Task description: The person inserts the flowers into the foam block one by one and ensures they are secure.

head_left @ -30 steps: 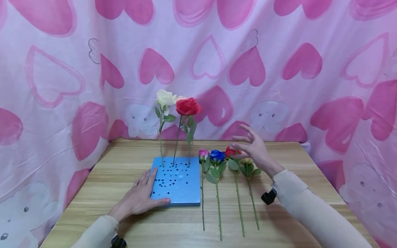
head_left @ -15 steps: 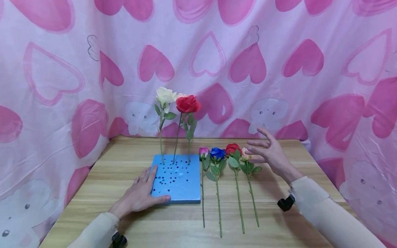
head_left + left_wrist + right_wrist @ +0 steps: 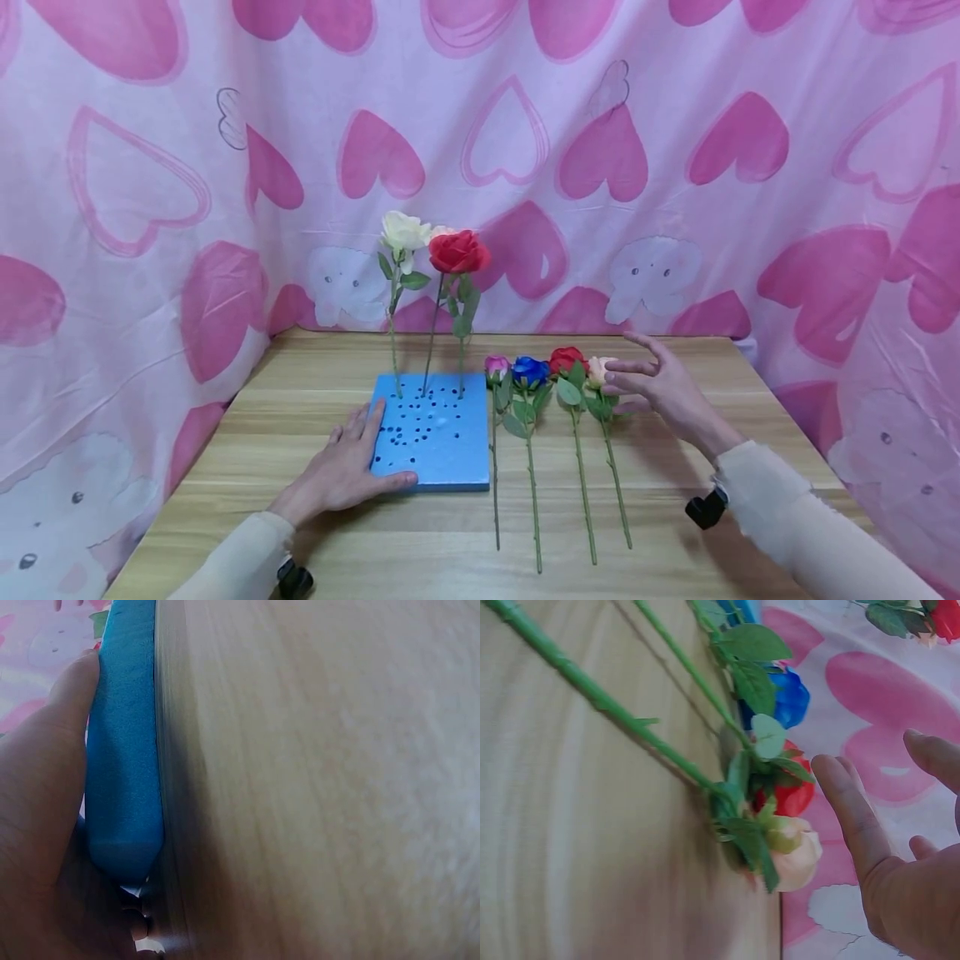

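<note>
Wood-grained tabletop, foreground, with a pale left sleeve and right sleeve entering from either side. Left hand: spread, its thumb extended on the near part of a blue block and its fingers along the left side; it rests against the block without gripping it. Block: flat on the table, its upper face pierced by many small dark holes.

Just right of the block, four loose roses lie side by side, stems toward the viewer and blooms away. From left to right, these are the purple-pink rose, blue rose, loose red rose and peach rose. Right hand: fingers parted and thumb well away from them, holding nothing; it hovers beside the peach rose, with a gap between fingertips and bloom in the right wrist view.

Far part of the block: three stems stand in its holes, near the back edge. The leftmost bears a white rose; the other two rise toward a standing red rose and a pale bloom behind it, apparently a third rose, though largely hidden. Background: pink heart-patterned curtain.
</note>
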Available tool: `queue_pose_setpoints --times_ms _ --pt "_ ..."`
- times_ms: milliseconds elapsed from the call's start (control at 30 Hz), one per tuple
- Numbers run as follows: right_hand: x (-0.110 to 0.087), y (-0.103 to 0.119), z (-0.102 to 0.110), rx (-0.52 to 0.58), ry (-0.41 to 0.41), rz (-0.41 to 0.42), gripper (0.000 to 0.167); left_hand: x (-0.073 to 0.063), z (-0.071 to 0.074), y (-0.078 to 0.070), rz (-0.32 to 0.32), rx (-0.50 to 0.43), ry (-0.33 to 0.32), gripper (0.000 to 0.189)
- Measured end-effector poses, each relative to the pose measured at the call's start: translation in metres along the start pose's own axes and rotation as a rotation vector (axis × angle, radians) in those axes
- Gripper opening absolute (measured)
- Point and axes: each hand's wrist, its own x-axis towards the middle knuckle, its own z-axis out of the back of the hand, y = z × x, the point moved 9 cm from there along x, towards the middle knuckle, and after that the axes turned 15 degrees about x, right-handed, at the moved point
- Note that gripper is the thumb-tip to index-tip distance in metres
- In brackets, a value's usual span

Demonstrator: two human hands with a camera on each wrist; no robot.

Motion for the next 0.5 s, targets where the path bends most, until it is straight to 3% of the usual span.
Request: queue_pose_setpoints --times_ms 333,500 --pt "-0.013 -0.023 0.005 0.005 -0.005 -0.047 0.093 0.0 0.0 0.0 0.001 -0.005 0.002 0.14" --pt "-0.02 -0.039 0.007 -0.022 -0.007 -0.1 0.084 -0.001 -0.001 0.0 0.007 -0.008 0.009 0.14"
